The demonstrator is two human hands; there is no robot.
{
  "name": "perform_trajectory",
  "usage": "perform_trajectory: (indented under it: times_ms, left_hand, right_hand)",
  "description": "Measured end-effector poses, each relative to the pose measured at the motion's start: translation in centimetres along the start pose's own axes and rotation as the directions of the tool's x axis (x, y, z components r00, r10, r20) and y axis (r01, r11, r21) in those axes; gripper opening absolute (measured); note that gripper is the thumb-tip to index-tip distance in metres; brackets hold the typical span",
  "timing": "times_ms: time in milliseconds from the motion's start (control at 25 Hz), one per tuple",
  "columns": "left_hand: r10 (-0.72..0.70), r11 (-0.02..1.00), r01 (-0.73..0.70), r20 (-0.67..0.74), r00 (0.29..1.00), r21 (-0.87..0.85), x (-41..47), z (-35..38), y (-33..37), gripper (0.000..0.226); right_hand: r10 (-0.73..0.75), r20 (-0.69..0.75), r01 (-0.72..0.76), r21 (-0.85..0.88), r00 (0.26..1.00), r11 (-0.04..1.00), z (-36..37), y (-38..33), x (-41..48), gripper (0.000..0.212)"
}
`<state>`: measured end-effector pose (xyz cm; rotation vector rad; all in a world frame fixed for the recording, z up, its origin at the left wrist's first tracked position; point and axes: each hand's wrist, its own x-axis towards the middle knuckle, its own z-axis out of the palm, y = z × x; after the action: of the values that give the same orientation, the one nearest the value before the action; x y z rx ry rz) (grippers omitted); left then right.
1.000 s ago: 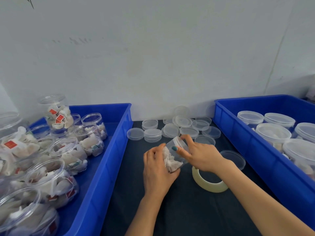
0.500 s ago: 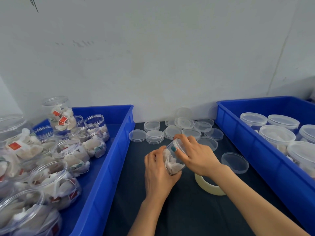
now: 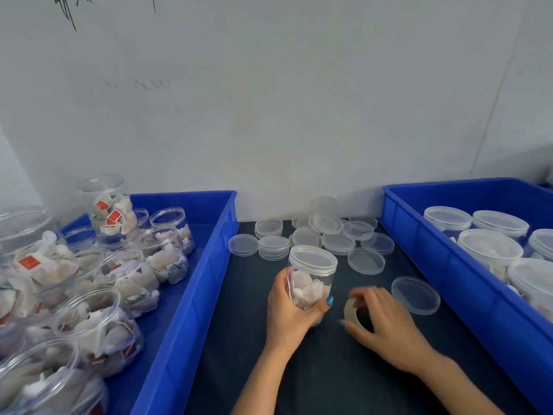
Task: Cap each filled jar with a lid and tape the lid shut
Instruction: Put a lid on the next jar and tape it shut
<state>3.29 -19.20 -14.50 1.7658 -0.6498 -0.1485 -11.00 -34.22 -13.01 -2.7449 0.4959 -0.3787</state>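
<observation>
The left hand (image 3: 285, 316) is clamped round the lower half of a clear jar (image 3: 311, 287), thumb in front and fingers behind. It holds the jar upright and lifted off the dark table (image 3: 239, 339). That grip leaves the lid (image 3: 313, 259) and the seam beneath it bare, presumably so tape can go there. The lid sits level on the rim and looks fully seated (the white sachets inside stay below it).

The right hand (image 3: 389, 324) is down on the table just right of the jar. Its fingers and thumb curl round the tape roll (image 3: 349, 308); the hand is blurred, so how firm the hold is cannot be told. No free tape end shows, so the sealing step seems not yet begun.

The layout suits a left-to-right flow. Open jars (image 3: 167, 250) wait in the left bin (image 3: 191, 295), and loose lids (image 3: 327, 235) lie heaped at the back within reach. One spare lid (image 3: 415, 295) lies near the right hand. Capped jars (image 3: 487, 247) stand in the right bin (image 3: 434, 265).
</observation>
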Motion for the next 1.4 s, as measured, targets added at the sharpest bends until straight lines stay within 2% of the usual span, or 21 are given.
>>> perform_trajectory:
  times_ms: [120, 240, 360, 440, 480, 560, 600, 640, 720, 800, 880, 960, 1040, 1120, 1200, 1280, 1360, 1400]
  left_hand:
    - [-0.005, 0.999, 0.003, 0.062, 0.998, 0.033, 0.0, 0.5, -0.3, 0.089]
    - [0.014, 0.979, -0.033, 0.098, 0.995, 0.199, -0.2, 0.6, -0.6, 0.092]
    - [0.065, 0.965, -0.072, 0.036, 0.997, 0.252, -0.7, 0.5, -0.1, 0.094]
    - [0.207, 0.941, -0.186, -0.046, 0.977, 0.283, -1.5, 0.6, 0.7, 0.096]
    - [0.308, 0.910, -0.260, -0.108, 0.945, 0.322, -1.9, 0.6, 1.1, 0.091]
    - [0.513, 0.823, -0.394, -0.238, 0.824, 0.409, -2.8, 0.8, 2.1, 0.078]
    - [0.601, 0.771, -0.465, -0.253, 0.759, 0.435, -3.1, 0.8, 2.5, 0.070]
    - [0.675, 0.709, -0.543, -0.209, 0.708, 0.451, -3.4, 0.9, 2.7, 0.061]
    - [0.744, 0.610, -0.673, -0.009, 0.668, 0.418, -3.8, 1.2, 3.2, 0.048]
    - [0.703, 0.617, -0.713, 0.174, 0.690, 0.334, -4.1, 1.2, 3.6, 0.049]
    - [0.636, 0.666, -0.687, 0.260, 0.726, 0.290, -4.4, 1.5, 3.9, 0.057]
    - [0.604, 0.695, -0.662, 0.271, 0.749, 0.281, -4.6, 1.6, 4.1, 0.057]
    - [0.643, 0.675, -0.682, 0.230, 0.731, 0.280, -4.5, 1.5, 4.1, 0.049]
    - [0.692, 0.648, -0.715, 0.189, 0.697, 0.264, -4.5, 1.1, 4.0, 0.040]
    - [0.721, 0.620, -0.745, 0.198, 0.664, 0.245, -4.7, 0.6, 3.9, 0.036]
    - [0.730, 0.583, -0.777, 0.267, 0.630, 0.238, -5.0, 0.3, 3.7, 0.040]
    - [0.709, 0.558, -0.786, 0.339, 0.618, 0.267, -5.2, 0.0, 3.6, 0.054]
    - [0.676, 0.571, -0.771, 0.371, 0.637, 0.284, -5.1, -0.1, 3.6, 0.063]
  right_hand:
    - [-0.050, 0.063, 0.054, -0.049, 0.997, 0.997, 0.3, 1.8, -1.9, 0.063]
    - [-0.104, 0.051, 0.108, -0.069, 0.993, 0.992, 0.2, 2.3, -2.5, 0.042]
    - [-0.091, 0.003, 0.090, -0.181, 0.996, 0.979, -0.3, 1.4, -2.4, 0.034]
    - [-0.045, -0.058, 0.029, -0.250, 0.997, 0.968, -0.5, 0.7, -2.1, 0.033]
    - [-0.001, -0.095, -0.019, -0.205, 0.995, 0.979, -0.5, 0.3, -2.0, 0.030]
    - [0.064, -0.158, -0.043, 0.129, 0.985, 0.991, -0.6, -0.8, -2.2, 0.019]
    - [0.076, -0.182, -0.019, 0.298, 0.980, 0.954, -0.6, -1.2, -2.6, 0.009]
    - [0.074, -0.197, 0.015, 0.416, 0.978, 0.909, -0.6, -1.7, -2.9, 0.007]
    - [0.041, -0.220, 0.087, 0.541, 0.975, 0.837, -0.7, -2.5, -3.6, 0.026]
    - [0.009, -0.244, 0.149, 0.620, 0.970, 0.770, -0.4, -3.3, -4.2, 0.042]
    - [-0.003, -0.230, 0.165, 0.686, 0.973, 0.708, 0.1, -3.7, -4.7, 0.049]
    - [-0.028, -0.173, 0.151, 0.754, 0.984, 0.639, 0.8, -3.7, -4.9, 0.050]
    - [-0.036, -0.132, 0.128, 0.809, 0.991, 0.573, 1.0, -3.8, -4.8, 0.055]
    - [-0.054, -0.172, 0.170, 0.794, 0.984, 0.584, 1.0, -3.7, -4.6, 0.059]
    - [-0.062, -0.223, 0.211, 0.747, 0.973, 0.630, 0.7, -3.7, -4.3, 0.040]
    - [-0.046, -0.282, 0.238, 0.701, 0.958, 0.672, 0.6, -3.6, -4.3, 0.019]
    - [-0.049, -0.297, 0.255, 0.708, 0.953, 0.658, 0.8, -3.5, -4.3, 0.023]
    - [-0.052, -0.279, 0.250, 0.747, 0.959, 0.615, 0.8, -3.6, -4.4, 0.028]
